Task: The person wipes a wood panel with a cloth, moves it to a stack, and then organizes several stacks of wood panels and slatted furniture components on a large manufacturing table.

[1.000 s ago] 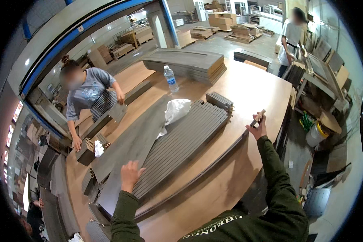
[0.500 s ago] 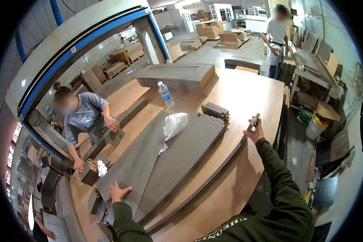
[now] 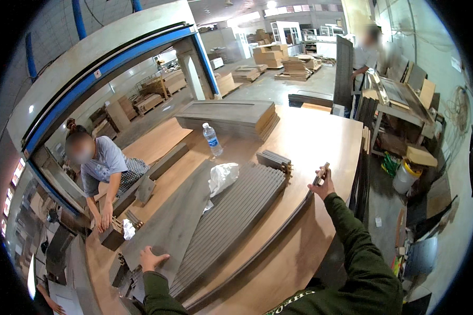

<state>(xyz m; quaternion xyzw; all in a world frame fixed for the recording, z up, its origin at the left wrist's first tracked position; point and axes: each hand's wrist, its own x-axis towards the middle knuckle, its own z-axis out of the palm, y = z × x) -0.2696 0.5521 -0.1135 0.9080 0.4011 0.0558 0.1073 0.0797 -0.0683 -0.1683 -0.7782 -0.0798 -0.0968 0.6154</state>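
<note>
My right hand [image 3: 325, 185] is closed around the far end of a long, thin grey wood strip [image 3: 270, 251], which runs along the table's near side toward my body. My left hand [image 3: 152, 259] lies with fingers spread on the near end of a flat grey panel [image 3: 176, 212]. Between the panel and the held strip, several similar grey strips [image 3: 236, 220] lie side by side in a row. A shorter stack of grey pieces [image 3: 275, 159] sits at the row's far end. White crumpled wrapping [image 3: 224, 178] rests by the panel's right edge.
A water bottle [image 3: 213, 139] stands beyond the panel, before a stack of grey panels [image 3: 228, 116]. Across the table [image 3: 320, 123], a co-worker [image 3: 102, 163] has both hands at a short grey block [image 3: 112, 238]. Another person [image 3: 366, 55] stands behind an upright grey panel [image 3: 343, 71].
The view has shifted slightly. The co-worker's raised hand has come down to join the other at the short block. An upright panel now stands before the far person. My hands keep their places.
</note>
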